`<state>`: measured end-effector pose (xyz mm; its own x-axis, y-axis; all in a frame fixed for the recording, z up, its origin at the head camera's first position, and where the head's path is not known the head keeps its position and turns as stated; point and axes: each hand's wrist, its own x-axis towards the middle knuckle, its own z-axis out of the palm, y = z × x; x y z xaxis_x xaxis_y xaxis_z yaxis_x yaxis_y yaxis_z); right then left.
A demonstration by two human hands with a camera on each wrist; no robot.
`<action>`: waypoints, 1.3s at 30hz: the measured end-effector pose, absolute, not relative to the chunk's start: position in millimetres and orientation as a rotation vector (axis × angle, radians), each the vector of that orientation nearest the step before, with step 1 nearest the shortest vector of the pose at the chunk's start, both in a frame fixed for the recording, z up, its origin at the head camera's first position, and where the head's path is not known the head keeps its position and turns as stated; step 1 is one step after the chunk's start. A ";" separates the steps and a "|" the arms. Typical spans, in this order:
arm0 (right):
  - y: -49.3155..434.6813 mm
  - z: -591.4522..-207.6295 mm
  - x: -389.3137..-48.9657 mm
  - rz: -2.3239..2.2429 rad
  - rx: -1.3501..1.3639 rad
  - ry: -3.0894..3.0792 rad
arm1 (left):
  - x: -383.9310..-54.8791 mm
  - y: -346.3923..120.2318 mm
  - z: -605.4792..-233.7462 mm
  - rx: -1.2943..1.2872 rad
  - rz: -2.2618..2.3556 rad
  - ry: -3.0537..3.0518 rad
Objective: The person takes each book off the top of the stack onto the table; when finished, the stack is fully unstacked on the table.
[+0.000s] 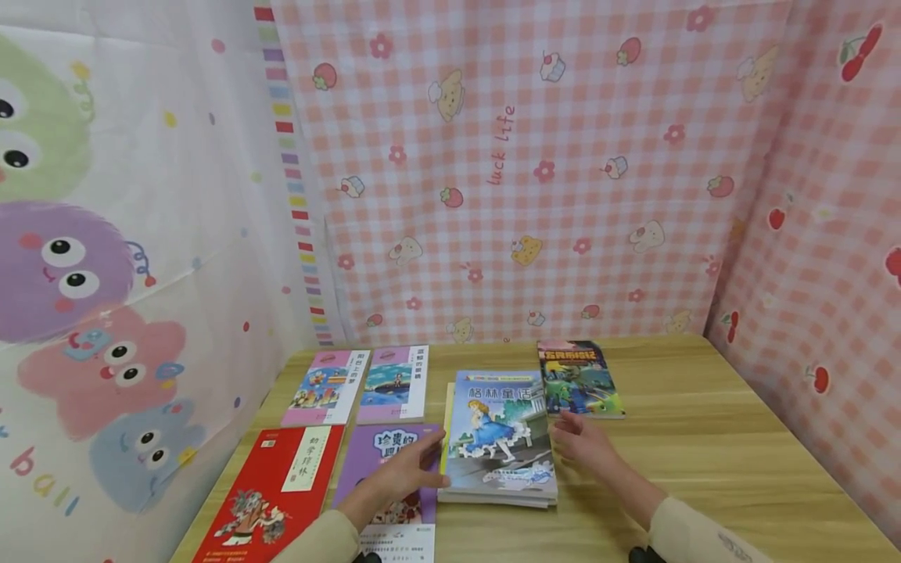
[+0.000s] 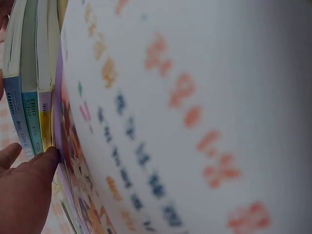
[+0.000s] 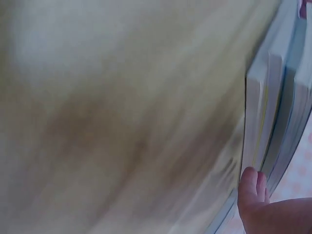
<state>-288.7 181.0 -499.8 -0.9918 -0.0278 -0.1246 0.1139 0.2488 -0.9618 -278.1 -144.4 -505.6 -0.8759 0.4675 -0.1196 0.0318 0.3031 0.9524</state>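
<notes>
A stack of several books, topped by a blue picture book with a girl in a blue dress, lies in the middle of the wooden table. My left hand is at the stack's left side, thumb and fingers spread. In the left wrist view, its thumb is right at the blue, teal and yellow spines. Across from it, my right hand stands beside the right edge, its fingers fairly straight. The right wrist view has those fingertips against the page edges.
A purple book lies partly under my left hand, left of the stack. Farther left are a red book and two pink-and-white books. A dark, colourful book lies behind my right hand. Patterned cloths hang around the table.
</notes>
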 end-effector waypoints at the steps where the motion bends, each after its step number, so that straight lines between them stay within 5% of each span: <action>1: 178.9 -500.2 -286.9 -1.846 0.088 2.387 | -277.8 -144.5 -505.8 0.451 1.592 2.204; 39: 183.3 -503.1 -269.2 -1.936 0.201 2.179 | -268.7 -131.2 -511.6 0.437 1.298 2.473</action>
